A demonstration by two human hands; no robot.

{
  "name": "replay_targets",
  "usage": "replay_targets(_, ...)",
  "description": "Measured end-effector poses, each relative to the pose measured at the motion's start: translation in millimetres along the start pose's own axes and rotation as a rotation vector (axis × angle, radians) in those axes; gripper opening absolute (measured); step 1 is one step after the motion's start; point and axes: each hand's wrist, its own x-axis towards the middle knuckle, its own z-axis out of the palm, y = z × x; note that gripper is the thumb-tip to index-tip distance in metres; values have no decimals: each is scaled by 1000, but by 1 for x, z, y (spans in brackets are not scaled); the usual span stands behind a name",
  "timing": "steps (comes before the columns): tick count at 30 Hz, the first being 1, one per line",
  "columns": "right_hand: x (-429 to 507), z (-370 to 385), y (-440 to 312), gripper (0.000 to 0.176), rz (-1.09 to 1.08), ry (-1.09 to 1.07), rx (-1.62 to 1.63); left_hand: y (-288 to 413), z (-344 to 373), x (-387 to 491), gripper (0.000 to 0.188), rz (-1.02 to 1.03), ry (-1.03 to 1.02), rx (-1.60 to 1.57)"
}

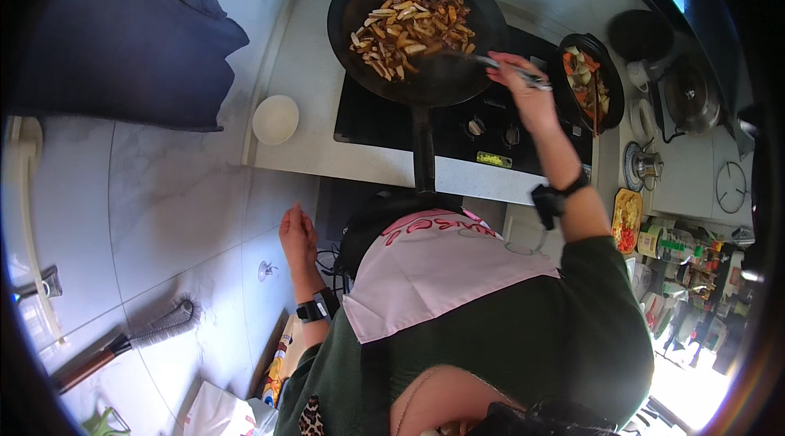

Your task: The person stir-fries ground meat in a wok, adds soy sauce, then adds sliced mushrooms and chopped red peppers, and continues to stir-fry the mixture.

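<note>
A large dark wok (343, 31) rests on the left part of the black stovetop (380, 123), its long handle pointing towards me. Browned strips of food (405, 28), mixed with smaller dark pieces, lie spread over its bottom. My right hand (521, 83) grips the metal handle of a cooking utensil (518, 73); its far end reaches into the wok and is blurred at the food's near edge. My left hand (298, 233) hangs at my side near the tiled wall, fingers curled together, with nothing visible in it.
A black pot (615, 111) of cut vegetables stands right of the wok. A white bowl (276, 120) sits on the counter's left. Further right are a cutting board (627, 221) with chopped food and several bottles (671, 246). A dark cloth (122, 43) hangs at upper left.
</note>
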Motion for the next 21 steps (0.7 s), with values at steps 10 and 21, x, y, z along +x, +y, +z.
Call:
replay_targets(10,70,17,60,29,12,232,848,15,-6,-13,31,23,47,41)
replay_targets(21,16,-83,24,26,-137,-120,369,8,8,-10,28,29,-61,76)
